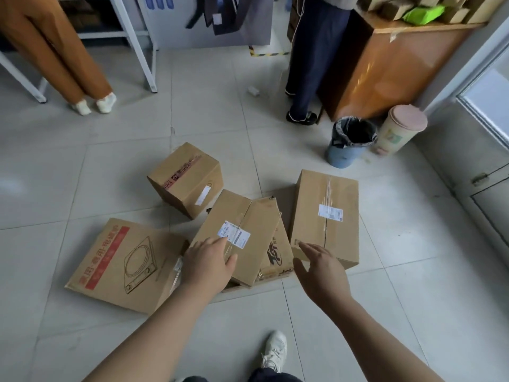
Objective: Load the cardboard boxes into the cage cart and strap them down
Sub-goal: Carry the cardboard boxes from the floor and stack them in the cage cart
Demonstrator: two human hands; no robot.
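Observation:
Several cardboard boxes lie on the tiled floor in front of me. A middle box (248, 216) with a white label lies tilted on a flatter printed box (278, 255). My left hand (206, 263) reaches over its near left part with straight fingers. Whether it touches the box I cannot tell. My right hand (319, 268) hovers open over the near corner of the tall box (327, 194) on the right. A flat box (121, 263) with red print and a cooktop drawing lies at the left. A small cube box (187, 175) stands behind. No cage cart or strap is in view.
Two people stand at the back: brown trousers (55, 51) at the left, dark blue trousers (314, 59) beside a wooden counter (396, 67). A blue bin (349, 142) and a beige lidded bin (399, 130) stand at the right. White shelf legs (143, 59) stand behind. My shoe (275, 351) is below.

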